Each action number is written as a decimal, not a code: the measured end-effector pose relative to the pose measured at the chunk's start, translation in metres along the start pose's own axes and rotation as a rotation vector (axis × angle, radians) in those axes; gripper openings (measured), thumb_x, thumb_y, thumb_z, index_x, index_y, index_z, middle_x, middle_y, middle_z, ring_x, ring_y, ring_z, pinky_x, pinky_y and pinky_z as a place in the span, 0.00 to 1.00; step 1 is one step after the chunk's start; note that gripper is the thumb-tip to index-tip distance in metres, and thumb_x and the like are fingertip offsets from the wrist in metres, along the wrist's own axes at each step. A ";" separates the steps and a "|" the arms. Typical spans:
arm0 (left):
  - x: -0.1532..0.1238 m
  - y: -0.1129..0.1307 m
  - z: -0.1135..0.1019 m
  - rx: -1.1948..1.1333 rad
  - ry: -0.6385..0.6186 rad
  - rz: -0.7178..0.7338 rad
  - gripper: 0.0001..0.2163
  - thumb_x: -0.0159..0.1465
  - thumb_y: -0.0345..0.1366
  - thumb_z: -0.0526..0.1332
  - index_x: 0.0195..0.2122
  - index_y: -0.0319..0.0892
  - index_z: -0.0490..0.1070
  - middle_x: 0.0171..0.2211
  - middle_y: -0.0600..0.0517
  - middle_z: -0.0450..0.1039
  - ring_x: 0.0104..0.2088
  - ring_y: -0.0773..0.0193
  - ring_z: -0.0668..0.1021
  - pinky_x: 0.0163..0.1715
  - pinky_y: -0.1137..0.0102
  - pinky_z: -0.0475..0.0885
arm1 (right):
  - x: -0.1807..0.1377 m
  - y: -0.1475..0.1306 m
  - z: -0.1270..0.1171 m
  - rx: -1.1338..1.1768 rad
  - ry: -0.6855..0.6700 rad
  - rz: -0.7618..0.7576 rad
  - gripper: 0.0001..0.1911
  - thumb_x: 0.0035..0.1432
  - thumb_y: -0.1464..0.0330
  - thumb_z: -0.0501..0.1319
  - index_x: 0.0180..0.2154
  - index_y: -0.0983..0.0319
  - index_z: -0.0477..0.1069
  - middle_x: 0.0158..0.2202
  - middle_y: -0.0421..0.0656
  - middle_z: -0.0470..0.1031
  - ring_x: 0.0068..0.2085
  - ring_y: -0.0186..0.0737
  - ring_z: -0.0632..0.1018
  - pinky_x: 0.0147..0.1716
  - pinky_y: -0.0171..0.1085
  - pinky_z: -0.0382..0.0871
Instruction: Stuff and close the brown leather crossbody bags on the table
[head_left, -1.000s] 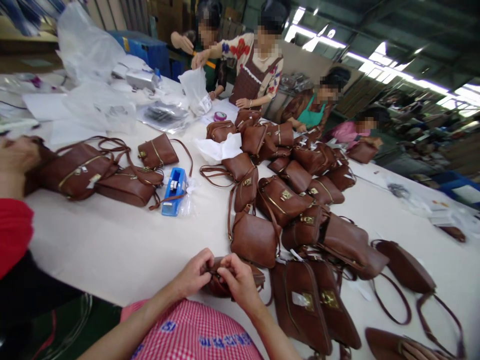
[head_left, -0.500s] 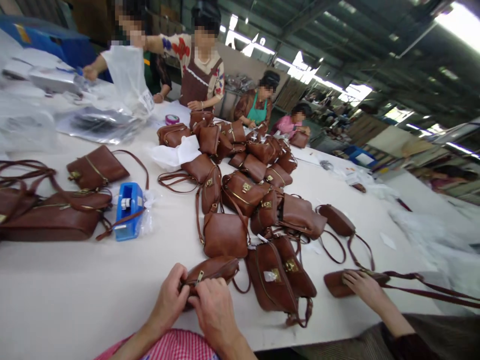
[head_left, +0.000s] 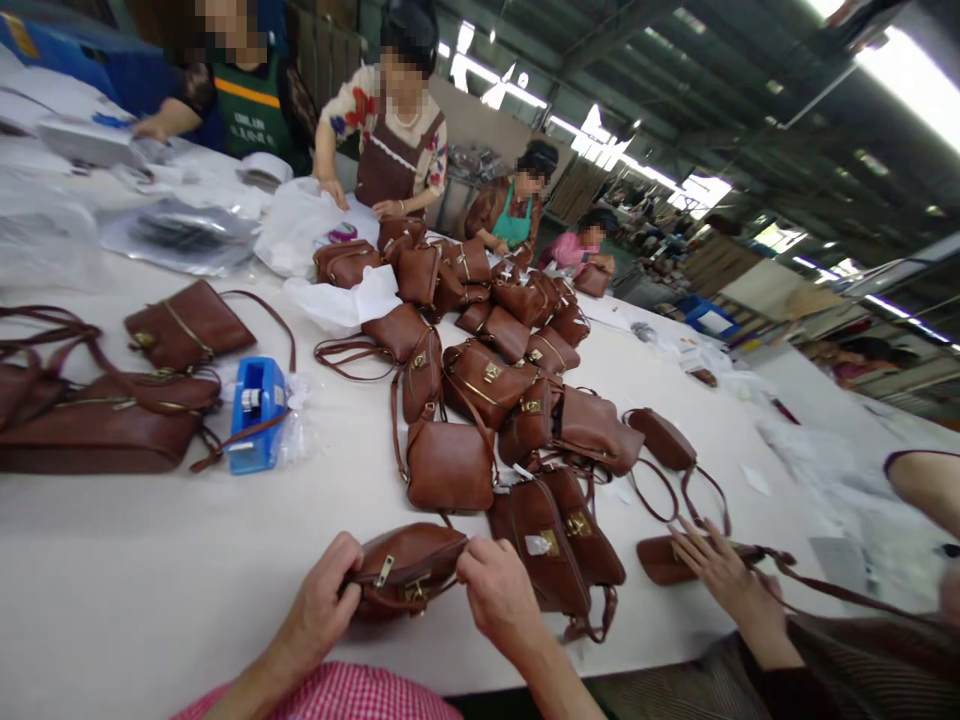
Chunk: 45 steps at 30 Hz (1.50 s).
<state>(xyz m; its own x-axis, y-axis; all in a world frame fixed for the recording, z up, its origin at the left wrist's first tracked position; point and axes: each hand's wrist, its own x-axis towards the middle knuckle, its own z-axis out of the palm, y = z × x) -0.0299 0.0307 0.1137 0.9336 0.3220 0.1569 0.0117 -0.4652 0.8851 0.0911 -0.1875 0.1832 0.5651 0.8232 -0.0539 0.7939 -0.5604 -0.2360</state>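
Note:
A small brown leather handbag [head_left: 411, 560] sits in front of me with its zipped top facing up, a gold zip pull and a gold clasp showing. My left hand [head_left: 324, 592] pinches its left end. At the opposite end, my right hand [head_left: 501, 590] has its fingers closed where the thin strap runs; whether they grip the strap or the bag's edge I cannot tell. Just beyond lies another brown handbag [head_left: 450, 465], flat side up. To the right of my right hand, two handbags with gold clasps [head_left: 541, 545] lie side by side.
Many brown handbags [head_left: 491, 385] are heaped along the white table [head_left: 225, 580]. A blue tape dispenser [head_left: 256, 415] stands left, near more bags [head_left: 97, 425]. At right, a co-worker's hand [head_left: 724, 580] rests on a bag. Other people work across the table beside plastic bags [head_left: 289, 225].
My right hand has moved right from the zip pull to the bag's right end, baring the clasp. Across the table, a person has lowered a white plastic bag onto the table.

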 end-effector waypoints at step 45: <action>0.001 0.023 -0.009 -0.196 -0.076 -0.250 0.03 0.54 0.28 0.55 0.28 0.41 0.66 0.30 0.54 0.65 0.34 0.64 0.68 0.35 0.70 0.62 | 0.058 -0.021 0.033 0.724 -0.247 -0.345 0.09 0.59 0.63 0.64 0.31 0.59 0.69 0.28 0.36 0.71 0.31 0.35 0.71 0.31 0.32 0.62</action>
<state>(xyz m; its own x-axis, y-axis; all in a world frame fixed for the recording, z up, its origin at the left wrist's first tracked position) -0.0321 0.0279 0.1379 0.9346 0.3405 -0.1025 0.1816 -0.2091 0.9609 0.0995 -0.1247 0.1531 0.1848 0.9812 -0.0560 0.5254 -0.1468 -0.8381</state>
